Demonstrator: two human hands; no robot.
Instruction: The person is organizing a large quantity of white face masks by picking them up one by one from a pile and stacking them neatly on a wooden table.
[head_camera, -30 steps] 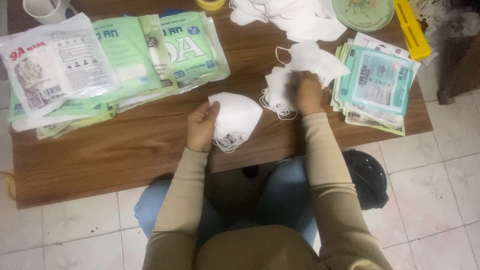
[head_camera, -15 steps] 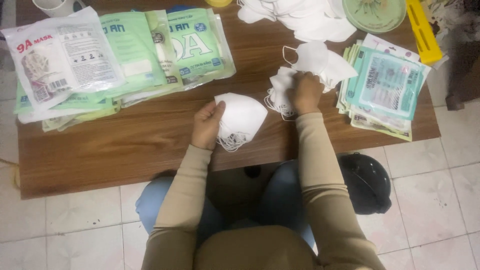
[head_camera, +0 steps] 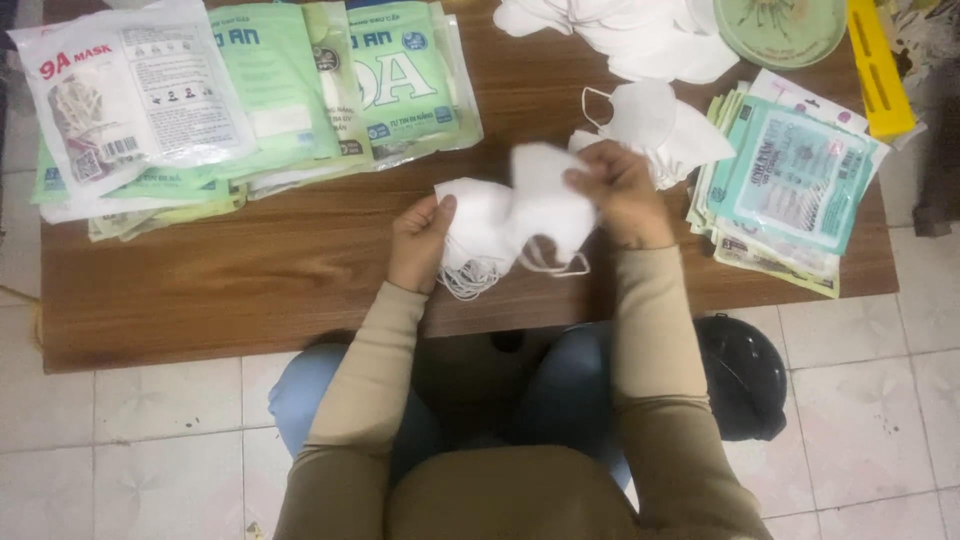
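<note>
Now left hand (head_camera: 420, 245) gripping white masks (head_camera: 475, 225), right hand (head_camera: 615, 195) adding another (folded) mask (head_camera: 545, 195)

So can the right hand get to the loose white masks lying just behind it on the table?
Probably yes. The loose white face masks lie just beyond the right hand on the brown wooden table, nothing between, though that hand already grips a white mask.
</note>
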